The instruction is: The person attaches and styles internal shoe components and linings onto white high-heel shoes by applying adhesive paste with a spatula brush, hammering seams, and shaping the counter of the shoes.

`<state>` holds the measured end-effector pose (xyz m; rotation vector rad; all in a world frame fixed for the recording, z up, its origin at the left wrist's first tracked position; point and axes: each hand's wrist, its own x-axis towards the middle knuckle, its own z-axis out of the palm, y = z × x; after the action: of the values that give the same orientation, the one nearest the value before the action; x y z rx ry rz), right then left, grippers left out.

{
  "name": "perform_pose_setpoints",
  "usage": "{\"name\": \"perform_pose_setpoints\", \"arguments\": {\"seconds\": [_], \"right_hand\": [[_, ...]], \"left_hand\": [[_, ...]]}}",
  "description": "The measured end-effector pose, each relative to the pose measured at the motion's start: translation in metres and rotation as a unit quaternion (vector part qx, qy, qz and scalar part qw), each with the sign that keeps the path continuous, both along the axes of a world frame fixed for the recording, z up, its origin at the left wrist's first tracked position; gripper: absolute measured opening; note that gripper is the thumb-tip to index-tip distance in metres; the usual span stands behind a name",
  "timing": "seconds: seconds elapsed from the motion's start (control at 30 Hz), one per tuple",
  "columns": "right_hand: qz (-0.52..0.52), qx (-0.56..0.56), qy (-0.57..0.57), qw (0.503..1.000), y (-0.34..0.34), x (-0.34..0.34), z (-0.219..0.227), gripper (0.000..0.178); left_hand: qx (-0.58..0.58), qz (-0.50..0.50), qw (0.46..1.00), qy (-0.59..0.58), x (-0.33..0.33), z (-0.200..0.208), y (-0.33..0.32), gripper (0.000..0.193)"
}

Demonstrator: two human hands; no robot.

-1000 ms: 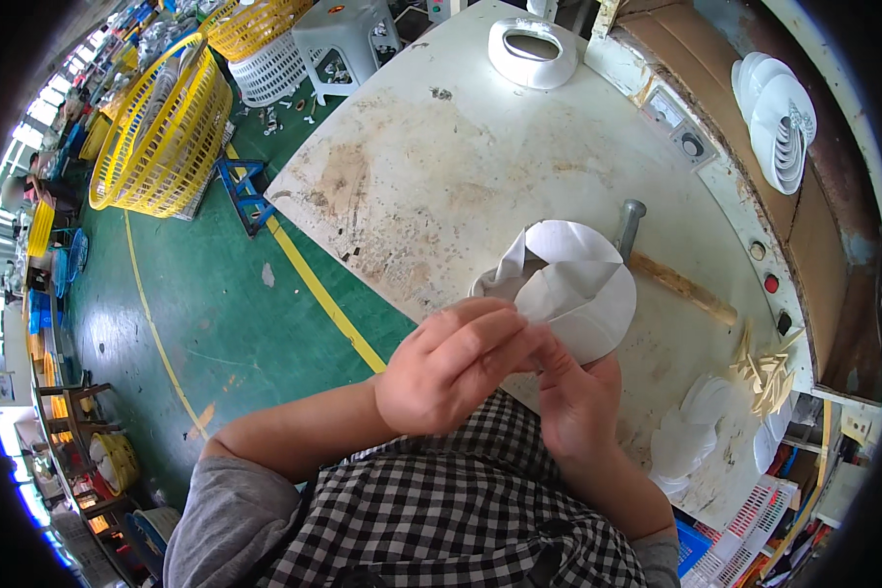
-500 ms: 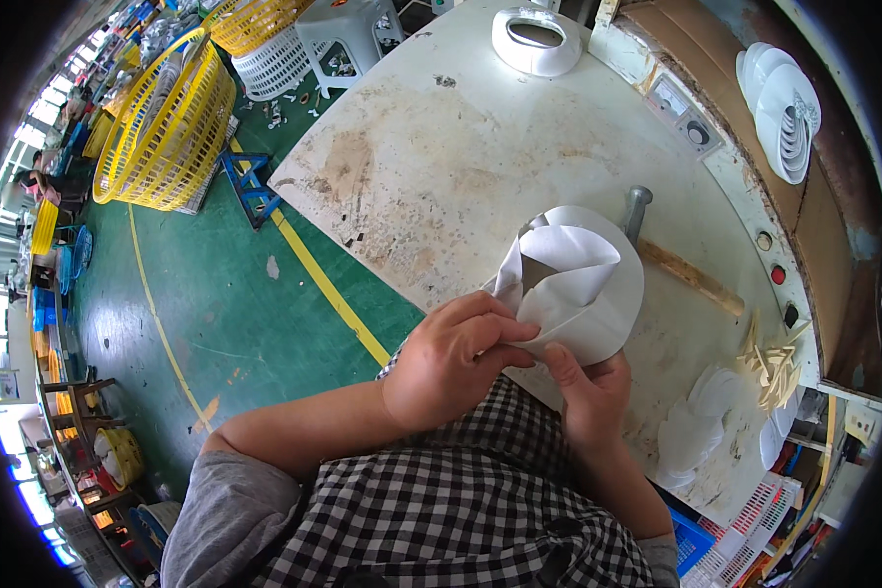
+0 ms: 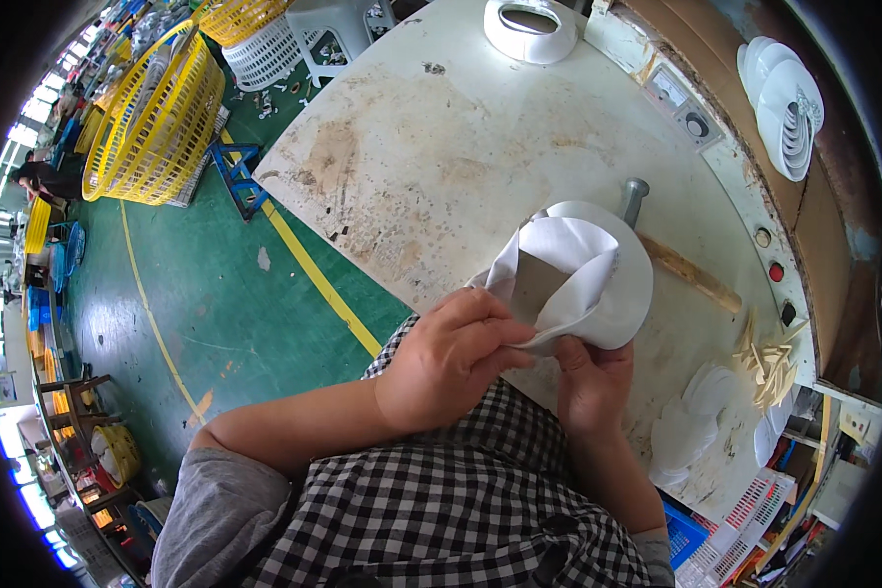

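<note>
A white piece of flexible sheet material, with a wide round brim (image 3: 622,294) and folded inner walls around an open middle, is held over the near edge of the table. My left hand (image 3: 456,343) pinches its near-left edge between thumb and fingers. With thumb on top and fingers beneath, my right hand (image 3: 595,382) grips its near edge. What the piece is exactly I cannot tell. Just beyond it lies a hammer with a metal head (image 3: 636,196) and a wooden handle (image 3: 696,274). Another white ring-shaped piece (image 3: 531,44) sits at the far end of the table.
On the stained white table (image 3: 392,147) lie thin white sheet pieces (image 3: 691,431) and a heap of wooden sticks (image 3: 769,363) at right. A control panel (image 3: 681,108) borders the right side. Yellow baskets (image 3: 157,127) and a grey stool (image 3: 333,39) stand on the green floor, far left.
The piece's inner walls have spread wider, and its opening shows more. My left fingers still pinch the edge; my right hand has shifted slightly. The whole view has moved a little.
</note>
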<state>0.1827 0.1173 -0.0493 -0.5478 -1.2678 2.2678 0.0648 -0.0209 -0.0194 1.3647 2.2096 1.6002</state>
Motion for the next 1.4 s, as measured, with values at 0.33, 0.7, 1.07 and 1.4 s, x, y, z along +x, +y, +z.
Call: {"name": "perform_pose_setpoints", "arguments": {"seconds": [0.33, 0.7, 1.07, 1.4], "right_hand": [[0.070, -0.063, -0.019, 0.995, 0.004, 0.004, -0.001, 0.043], [0.051, 0.024, -0.024, 0.998, -0.005, 0.001, -0.002, 0.037], [0.020, 0.043, 0.000, 0.999, -0.009, -0.006, -0.004, 0.027], [0.026, 0.208, -0.002, 0.978, -0.005, 0.018, -0.008, 0.033]], "left_hand": [[0.034, -0.032, 0.999, -0.001, -0.009, -0.003, 0.001, 0.023], [-0.009, -0.022, 0.999, 0.045, -0.006, 0.005, 0.002, 0.021], [-0.019, -0.023, 0.999, 0.022, -0.018, -0.007, 0.005, 0.025], [0.009, -0.024, 0.965, 0.262, -0.033, -0.024, -0.024, 0.028]]}}
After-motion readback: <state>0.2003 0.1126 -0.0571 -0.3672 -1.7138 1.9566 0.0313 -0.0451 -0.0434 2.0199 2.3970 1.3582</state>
